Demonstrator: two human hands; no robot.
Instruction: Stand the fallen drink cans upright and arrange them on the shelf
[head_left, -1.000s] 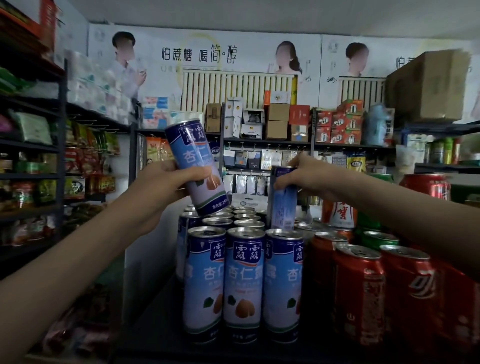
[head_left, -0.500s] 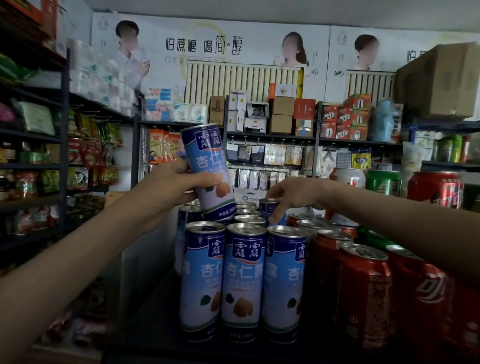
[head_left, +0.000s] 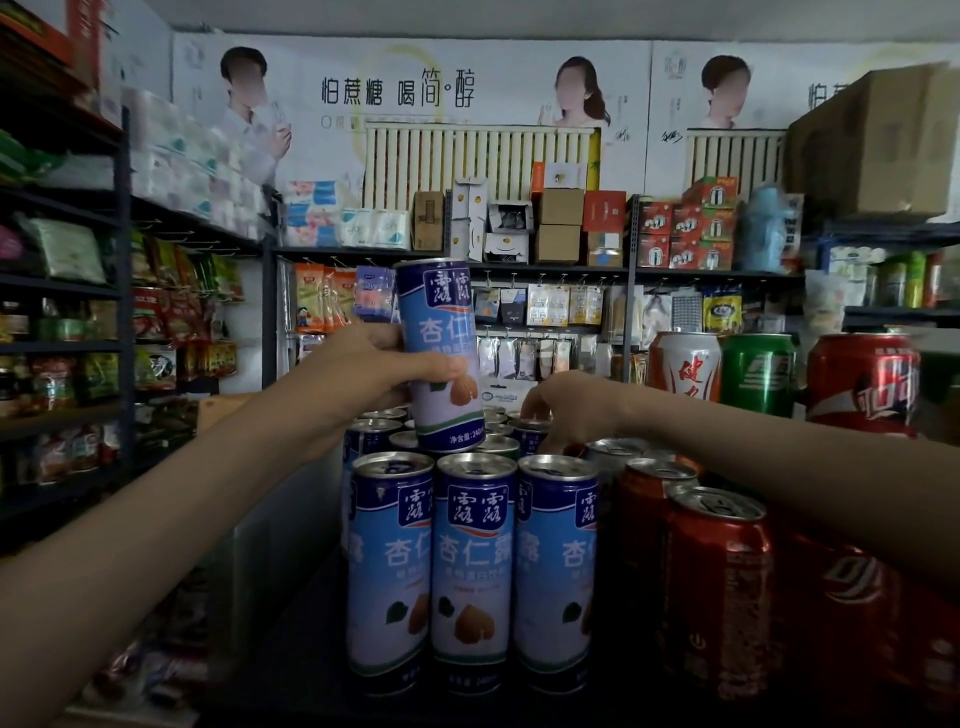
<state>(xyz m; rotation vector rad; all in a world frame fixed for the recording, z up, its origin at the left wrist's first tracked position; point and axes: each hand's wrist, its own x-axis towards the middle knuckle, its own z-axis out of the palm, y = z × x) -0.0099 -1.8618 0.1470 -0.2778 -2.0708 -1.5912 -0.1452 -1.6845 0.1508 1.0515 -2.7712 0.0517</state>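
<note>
My left hand (head_left: 374, 374) grips a tall blue almond-drink can (head_left: 441, 332), nearly upright and raised above the left rear of the blue cans. Three matching blue cans (head_left: 475, 561) stand in the front row on the dark shelf (head_left: 291, 654), with more rows behind them. My right hand (head_left: 576, 410) reaches over the back rows, its fingers curled around the top of an upright blue can (head_left: 531, 439) that stands among the others. Red cans (head_left: 719, 587) stand upright to the right, partly under my right forearm.
Behind my right arm stand a white-and-orange can (head_left: 685, 369), a green can (head_left: 758, 374) and a red can (head_left: 862, 384). Snack shelves (head_left: 67, 322) line the left wall. Boxes (head_left: 561, 228) fill a rack at the back.
My right hand brought its blue can down into the back rows and now rests low on its top. My left hand turned its tilted can closer to upright.
</note>
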